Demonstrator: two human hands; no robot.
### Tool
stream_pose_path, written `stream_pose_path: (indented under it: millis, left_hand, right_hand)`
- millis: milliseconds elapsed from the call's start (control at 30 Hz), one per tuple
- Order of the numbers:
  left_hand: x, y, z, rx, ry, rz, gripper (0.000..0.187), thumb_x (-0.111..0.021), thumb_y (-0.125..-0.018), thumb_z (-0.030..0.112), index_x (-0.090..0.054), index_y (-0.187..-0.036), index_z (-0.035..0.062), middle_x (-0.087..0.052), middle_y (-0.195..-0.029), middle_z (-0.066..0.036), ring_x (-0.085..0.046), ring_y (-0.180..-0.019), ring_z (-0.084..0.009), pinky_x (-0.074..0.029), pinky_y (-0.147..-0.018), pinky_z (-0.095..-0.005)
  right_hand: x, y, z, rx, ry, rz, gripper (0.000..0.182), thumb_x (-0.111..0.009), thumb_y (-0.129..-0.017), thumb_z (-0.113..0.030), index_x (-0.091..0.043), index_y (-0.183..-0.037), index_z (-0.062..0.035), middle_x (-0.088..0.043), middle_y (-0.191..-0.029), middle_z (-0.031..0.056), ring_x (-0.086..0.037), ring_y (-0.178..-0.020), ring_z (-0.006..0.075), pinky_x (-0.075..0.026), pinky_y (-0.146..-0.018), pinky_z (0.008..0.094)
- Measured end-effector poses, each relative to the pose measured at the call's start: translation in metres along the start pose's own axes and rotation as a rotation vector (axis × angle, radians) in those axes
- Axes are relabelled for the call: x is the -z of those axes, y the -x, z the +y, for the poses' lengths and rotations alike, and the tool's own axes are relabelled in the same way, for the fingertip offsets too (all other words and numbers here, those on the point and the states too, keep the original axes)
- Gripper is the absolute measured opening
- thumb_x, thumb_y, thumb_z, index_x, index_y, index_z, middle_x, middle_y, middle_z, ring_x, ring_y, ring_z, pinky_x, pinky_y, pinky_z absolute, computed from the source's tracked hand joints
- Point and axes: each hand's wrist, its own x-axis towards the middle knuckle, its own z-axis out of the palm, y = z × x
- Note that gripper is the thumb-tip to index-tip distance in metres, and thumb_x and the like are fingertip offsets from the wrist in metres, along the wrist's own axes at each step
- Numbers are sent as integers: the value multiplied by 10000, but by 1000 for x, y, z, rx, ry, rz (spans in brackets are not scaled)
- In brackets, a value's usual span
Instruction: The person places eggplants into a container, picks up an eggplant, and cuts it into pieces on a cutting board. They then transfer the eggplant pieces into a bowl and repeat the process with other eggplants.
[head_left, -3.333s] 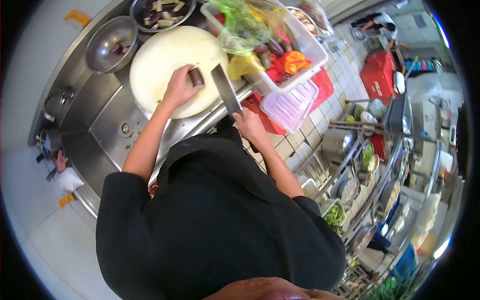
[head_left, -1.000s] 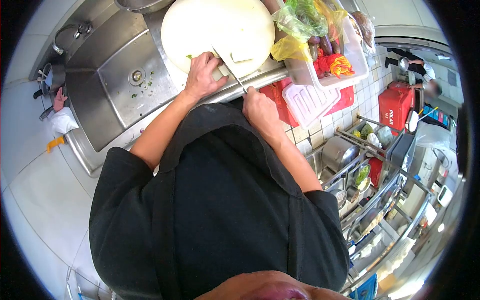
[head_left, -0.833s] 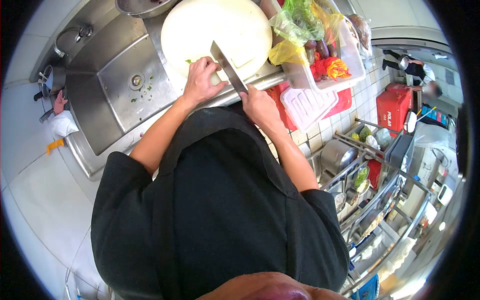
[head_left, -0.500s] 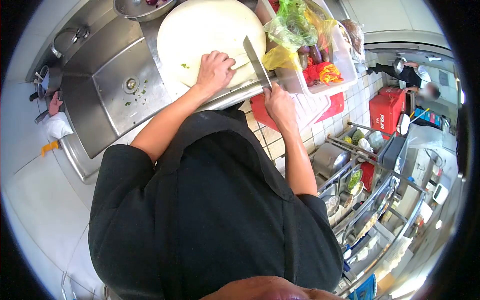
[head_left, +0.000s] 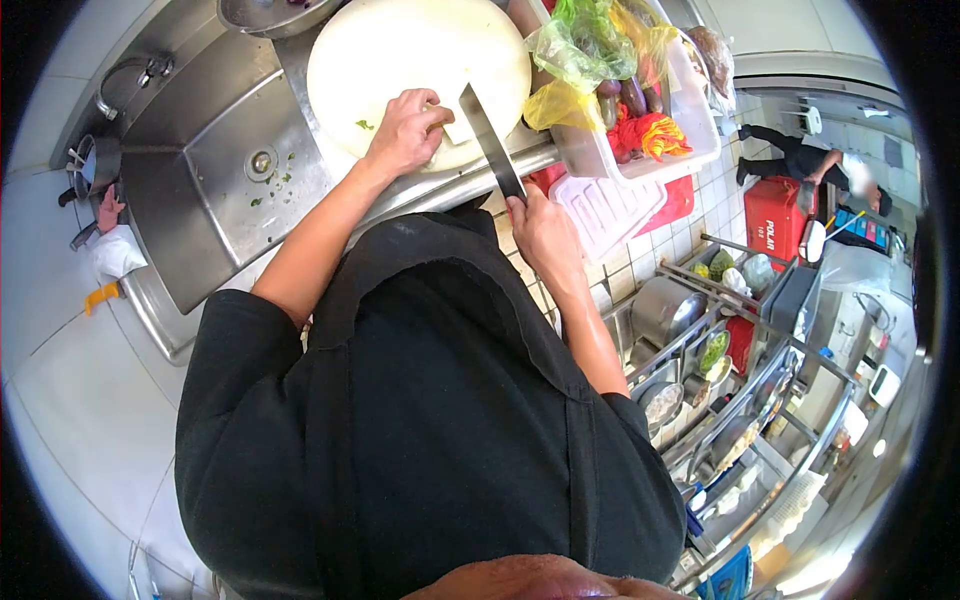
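Note:
A round, cream-white cutting board (head_left: pixel 400 60) lies beside the sink. My left hand (head_left: pixel 408 132) rests on its near part, fingers curled against a pale, whitish piece of food (head_left: pixel 459 130) whose kind I cannot make out. In my right hand (head_left: pixel 545 228), at the board's right edge, is the handle of a broad-bladed kitchen knife (head_left: pixel 486 130). Its blade slants up and left over the board, just right of the pale piece, and a gap shows between them. A small green leaf scrap (head_left: pixel 364 125) lies on the board, left of my left hand.
A steel sink (head_left: pixel 225 165) with green scraps is at left, a metal bowl (head_left: pixel 275 15) behind it. Right of the board stands a plastic bin (head_left: pixel 690 160) with bagged vegetables and eggplants. Farther right are a metal rack (head_left: pixel 745 325), a red cooler (head_left: pixel 773 222) and another person (head_left: pixel 805 160).
My left hand has shifted slightly left and down. The knife and my right hand have moved left and lower, and the blade has come nearer the pale piece. The other person's posture has changed.

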Motion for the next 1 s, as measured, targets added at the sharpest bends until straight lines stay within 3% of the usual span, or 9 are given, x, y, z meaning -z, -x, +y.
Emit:
stream_pose_path:
  millis: [433,533,567,633,800,833,933,967,1000]
  left_hand:
    - [-3,6,2,10,-18,-13,270,-681,-774,83,-741,-1037,74,-647,-1120,-111,-582,-1122,-321,-446,-947,-450]
    - [5,13,8,80,-32,-58,300,-705,-818,141,-724,-1104,52,-621,-1215,-151,-550,-1203,-345,-425,-1027,-469]
    - [7,17,12,86,-36,-26,319,-715,-829,167,-716,-1124,46,-608,-1246,-169,-538,-1231,-357,-416,-1050,-474]
    - [7,26,13,115,-48,-13,472,-752,-872,309,-669,-1234,17,-526,-1380,-238,-475,-1324,-414,-372,-1124,-505]
    - [-4,24,26,65,-192,9,638,-755,-891,394,-588,-1351,-14,-472,-1441,-260,-440,-1359,-442,-355,-1141,-541]
    - [-8,20,27,69,-197,-4,660,-753,-895,403,-573,-1369,-19,-464,-1450,-262,-433,-1367,-445,-350,-1146,-545]
    - [-26,6,25,40,-212,-1,654,-734,-905,426,-572,-1385,12,-474,-1441,-260,-426,-1373,-450,-339,-1158,-551]
    - [-31,2,28,42,-211,-19,645,-727,-906,432,-576,-1385,27,-475,-1445,-255,-428,-1373,-445,-335,-1161,-550]
    - [-33,-4,31,42,-215,-33,635,-720,-908,439,-580,-1385,43,-476,-1448,-249,-430,-1373,-440,-330,-1165,-550]
  right_hand:
    - [-37,-38,4,134,80,-20,289,-560,-1017,-287,-623,-1001,-5,-703,-805,278,-703,-822,480,-554,-752,571]
    - [-30,-53,5,52,41,-66,324,-576,-1010,-318,-628,-1032,1,-704,-863,293,-699,-905,478,-546,-815,574]
    - [-24,-55,11,15,-38,-112,359,-593,-1004,-331,-643,-1084,16,-706,-960,305,-681,-1006,471,-527,-885,549]
    - [-13,-48,22,-44,-218,-70,367,-593,-1006,-321,-651,-1107,27,-703,-1004,307,-670,-1032,472,-515,-900,533]
    - [-13,-41,55,-241,-345,-77,375,-607,-1000,-295,-652,-1128,54,-685,-1049,336,-626,-1087,507,-490,-909,526]
    - [-24,-44,71,-222,-269,-87,358,-613,-1005,-298,-650,-1064,53,-707,-896,284,-706,-878,445,-535,-773,497]
    - [-12,-37,61,-324,-525,-242,333,-603,-1026,-298,-635,-1006,32,-642,-686,156,-665,-580,285,-511,-567,421]
    - [-13,-35,60,-277,-656,-255,295,-595,-1045,-287,-611,-937,-13,-520,-583,30,-517,-428,145,-435,-441,342]
    - [-19,-35,66,-272,-747,-332,286,-593,-1047,-283,-604,-927,-24,-522,-580,24,-513,-427,147,-439,-442,340]
